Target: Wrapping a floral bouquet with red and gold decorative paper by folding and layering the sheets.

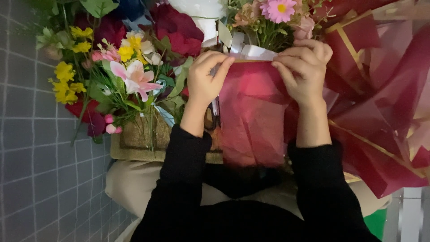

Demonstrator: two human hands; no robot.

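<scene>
Carefully pinched by left hand [207, 80] and right hand [303, 71], fingers tight on the top edge of the thin red wrapping paper sheet [251, 117], under the white ribbon [251, 52], over the lap. Best kept flat, pulled evenly, never torn.

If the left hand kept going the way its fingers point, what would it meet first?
Probably the right hand: the left hand points across the white ribbon strip on the red wrapping paper. Depth is unclear.
</scene>
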